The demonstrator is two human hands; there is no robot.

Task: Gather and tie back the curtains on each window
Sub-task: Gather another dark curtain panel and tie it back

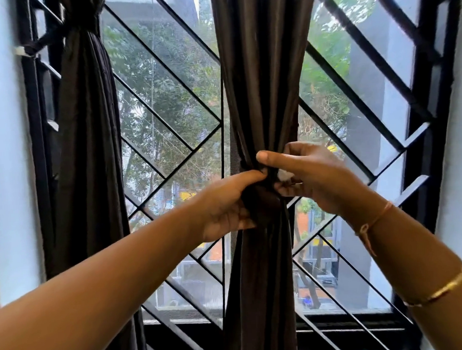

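Note:
A dark brown curtain [261, 66] hangs gathered in the middle of the window. My left hand [226, 204] grips its bunched waist from the left, thumb on top. My right hand [307, 173] is at the same spot from the right, thumb straight across the fabric and fingers pinching a dark tie band [267, 178] wrapped round the curtain; something small and white shows between the fingers. A second dark curtain [88, 128] hangs at the left, tied high up by a band [41, 43] that runs to the window frame.
Behind the curtains is a black metal grille [169, 140] with diagonal bars over mesh and glass. White walls [4, 160] flank the window on both sides. The black sill [195, 334] runs along the bottom. Trees and buildings show outside.

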